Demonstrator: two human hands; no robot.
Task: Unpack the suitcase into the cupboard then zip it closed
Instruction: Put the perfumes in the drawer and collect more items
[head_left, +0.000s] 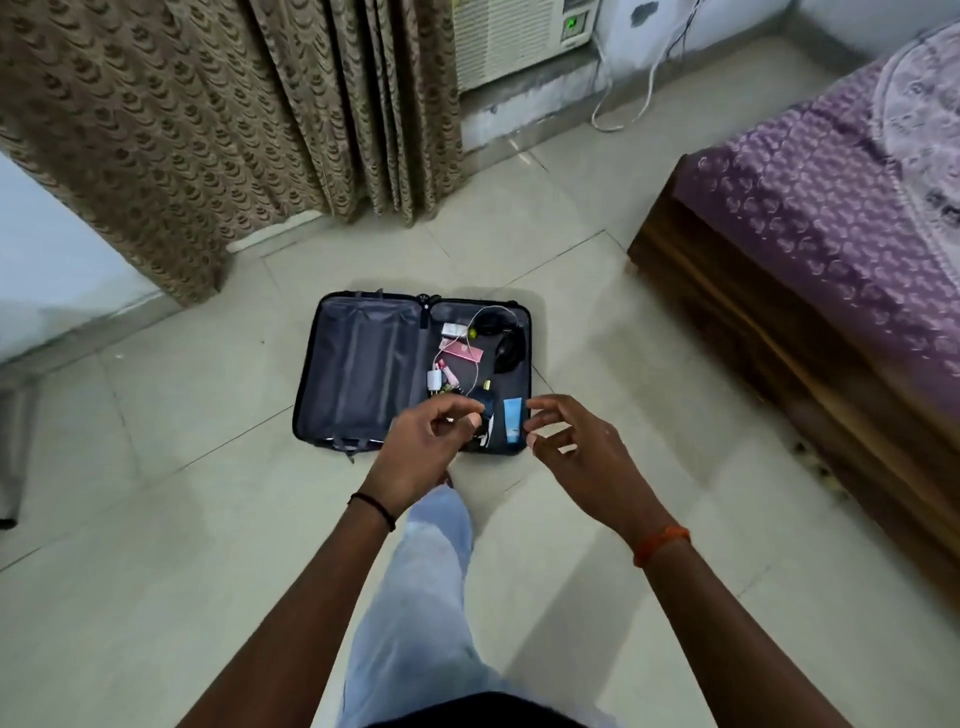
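Observation:
A dark suitcase (311, 364) lies open flat on the tiled floor ahead of me. Its left half shows bare grey lining. The right half holds several small items: black headphones (506, 345), a pink packet (462, 352), a white charger with cable (435, 379), a blue tube (511, 420) and a dark bottle (487, 402). My left hand (415, 452) and my right hand (571, 447) hover above the near edge of the right half, fingers apart and curled, holding nothing. The cupboard is out of view.
A wooden bed (779, 332) with a purple cover stands to the right. Patterned curtains (208, 130) hang behind the suitcase, with an air conditioner (514, 36) and a white cable (644, 78) beyond. My leg in pale trousers (421, 597) is below my hands.

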